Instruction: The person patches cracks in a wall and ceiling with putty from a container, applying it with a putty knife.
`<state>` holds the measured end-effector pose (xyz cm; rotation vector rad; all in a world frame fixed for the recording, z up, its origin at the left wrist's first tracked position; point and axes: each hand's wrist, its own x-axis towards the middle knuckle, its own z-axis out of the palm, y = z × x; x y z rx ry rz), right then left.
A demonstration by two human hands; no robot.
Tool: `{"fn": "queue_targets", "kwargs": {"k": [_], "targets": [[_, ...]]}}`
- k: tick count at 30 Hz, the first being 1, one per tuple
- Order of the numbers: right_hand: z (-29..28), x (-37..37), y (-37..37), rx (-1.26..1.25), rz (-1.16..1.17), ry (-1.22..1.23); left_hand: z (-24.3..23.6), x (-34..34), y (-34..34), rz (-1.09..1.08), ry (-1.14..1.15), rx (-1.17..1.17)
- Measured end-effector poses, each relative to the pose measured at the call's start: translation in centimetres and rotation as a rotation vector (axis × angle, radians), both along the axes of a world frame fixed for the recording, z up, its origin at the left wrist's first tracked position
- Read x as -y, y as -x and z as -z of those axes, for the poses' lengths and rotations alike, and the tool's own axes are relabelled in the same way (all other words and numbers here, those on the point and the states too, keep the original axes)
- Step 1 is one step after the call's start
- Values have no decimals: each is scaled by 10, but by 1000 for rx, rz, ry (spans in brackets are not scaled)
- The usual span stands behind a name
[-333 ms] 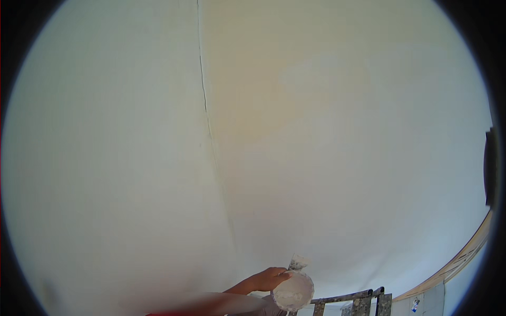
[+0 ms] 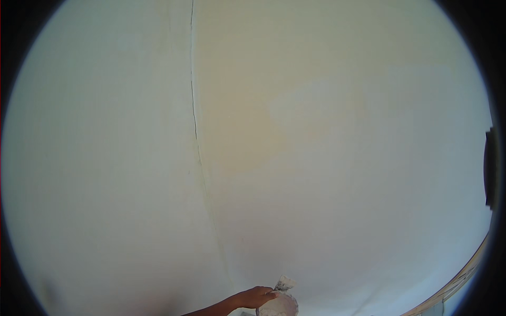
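My left hand (image 2: 258, 296) comes in on its forearm from the lower edge. It is closed on the rim of a round tub (image 2: 280, 306) with pale paste smeared on its surface, cut off by the lower edge. From beside the fingers sticks up the broad, paste-crusted blade of a putty knife (image 2: 285, 283); whether the hand grips it too is hidden. Beyond stands a pale wall (image 2: 327, 210) with a thin dark crack (image 2: 193, 108) running down a corner line. My right hand is out of view.
Cream-yellow patches (image 2: 242, 131) show among whiter areas on the right-hand wall face. A dark object (image 2: 490, 168) stands at the far right rim. Below it curves a tan edge (image 2: 464, 274) at the lower right.
The view has tilted upward, so the crack, hand and tub sit lower and further left. A paint-spattered ladder-like frame and a blurred red sleeve have dropped out of view.
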<state>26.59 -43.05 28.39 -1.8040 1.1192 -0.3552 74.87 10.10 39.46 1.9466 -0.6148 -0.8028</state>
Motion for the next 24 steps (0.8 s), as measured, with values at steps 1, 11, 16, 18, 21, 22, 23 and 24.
{"fn": "queue_targets", "kwargs": {"k": [1,11,16,18,21,22,23,24], "targets": [[17,-4,-8,-139,11,25,0,1,-3,-6,20,-8],[-69,-178,-136,-578,-320,493,-74,-65,1,70,-70,-16],[-2,-182,-143,-635,-336,587,-112,-78,-15,75,-68,-9],[0,-168,-159,-639,-343,541,-109,-70,-25,56,-62,-10],[17,-189,-175,-670,-407,480,-125,-95,-34,15,-135,-93],[24,-192,-181,-691,-468,500,-130,-103,-37,14,-139,-95],[31,-196,-189,-691,-472,500,-135,-113,-37,-21,-125,-79],[38,-202,-197,-702,-463,524,-136,-123,-39,-56,-110,-63]]}}
